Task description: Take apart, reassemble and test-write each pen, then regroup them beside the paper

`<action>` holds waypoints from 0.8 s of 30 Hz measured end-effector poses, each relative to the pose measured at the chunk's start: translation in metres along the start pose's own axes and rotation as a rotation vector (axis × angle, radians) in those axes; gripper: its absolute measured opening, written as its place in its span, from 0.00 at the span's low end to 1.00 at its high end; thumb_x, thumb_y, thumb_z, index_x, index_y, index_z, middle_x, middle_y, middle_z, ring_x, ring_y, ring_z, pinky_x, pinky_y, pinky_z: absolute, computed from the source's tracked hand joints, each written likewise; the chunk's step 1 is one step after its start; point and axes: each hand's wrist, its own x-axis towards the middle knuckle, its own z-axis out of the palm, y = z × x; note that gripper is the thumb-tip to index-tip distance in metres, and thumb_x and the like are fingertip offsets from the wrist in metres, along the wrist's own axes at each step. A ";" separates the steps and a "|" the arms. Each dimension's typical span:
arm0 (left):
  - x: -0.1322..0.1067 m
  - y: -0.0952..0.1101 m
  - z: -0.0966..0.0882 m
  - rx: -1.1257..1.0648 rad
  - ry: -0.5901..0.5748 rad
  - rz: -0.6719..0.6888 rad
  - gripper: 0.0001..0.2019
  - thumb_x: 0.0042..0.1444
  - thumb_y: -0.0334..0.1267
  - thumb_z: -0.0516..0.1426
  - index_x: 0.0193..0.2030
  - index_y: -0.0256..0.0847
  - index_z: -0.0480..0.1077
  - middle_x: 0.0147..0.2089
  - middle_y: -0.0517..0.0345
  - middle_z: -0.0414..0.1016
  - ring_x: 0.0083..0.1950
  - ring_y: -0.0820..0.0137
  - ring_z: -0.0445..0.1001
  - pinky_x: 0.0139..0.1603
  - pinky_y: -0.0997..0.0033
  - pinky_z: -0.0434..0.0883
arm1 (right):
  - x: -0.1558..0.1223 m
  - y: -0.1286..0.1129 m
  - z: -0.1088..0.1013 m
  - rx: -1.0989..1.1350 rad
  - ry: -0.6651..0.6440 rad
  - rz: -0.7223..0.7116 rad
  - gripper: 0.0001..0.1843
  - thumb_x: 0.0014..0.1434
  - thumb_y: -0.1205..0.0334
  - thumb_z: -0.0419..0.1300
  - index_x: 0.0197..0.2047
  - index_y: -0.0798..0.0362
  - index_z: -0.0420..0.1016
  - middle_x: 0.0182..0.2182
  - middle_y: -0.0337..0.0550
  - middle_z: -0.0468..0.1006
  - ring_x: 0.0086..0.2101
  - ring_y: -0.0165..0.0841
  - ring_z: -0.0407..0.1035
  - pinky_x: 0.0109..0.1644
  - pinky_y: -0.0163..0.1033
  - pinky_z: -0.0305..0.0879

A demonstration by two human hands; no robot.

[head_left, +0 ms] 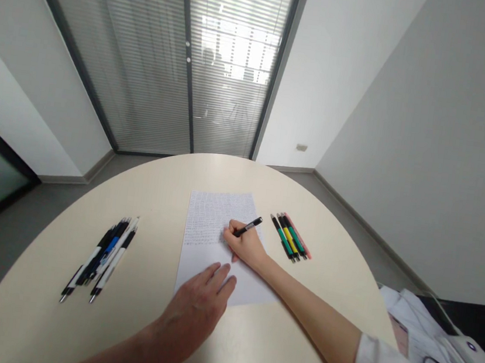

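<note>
Fig.: R hand [243, 245] curled, pinching light, stiff blk pen [250, 226] above handwritten sheet [215, 219], best held at lower barrel; L hand [196, 311] spread open, fingertips on flimsy sheet's lower part, holding nothing.

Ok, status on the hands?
Right hand: black pen gripped, tip hidden, over handwritten sheet. Left hand: fingertips on the sheet. Pen bunch left, coloured pens right, both off the sheet.

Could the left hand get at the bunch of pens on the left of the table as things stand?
Likely yes. The left hand rests on the handwritten sheet, and the pens lie on the tabletop to its left, with nothing visible between them.
</note>
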 end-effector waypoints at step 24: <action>0.015 -0.002 -0.025 -1.639 0.307 -0.551 0.13 0.48 0.37 0.65 0.41 0.40 0.73 0.34 0.57 0.77 0.36 0.68 0.77 0.41 0.69 0.73 | -0.087 -0.058 -0.004 0.810 0.013 0.303 0.24 0.51 0.46 0.68 0.24 0.52 0.59 0.13 0.25 0.59 0.11 0.17 0.41 0.10 0.23 0.35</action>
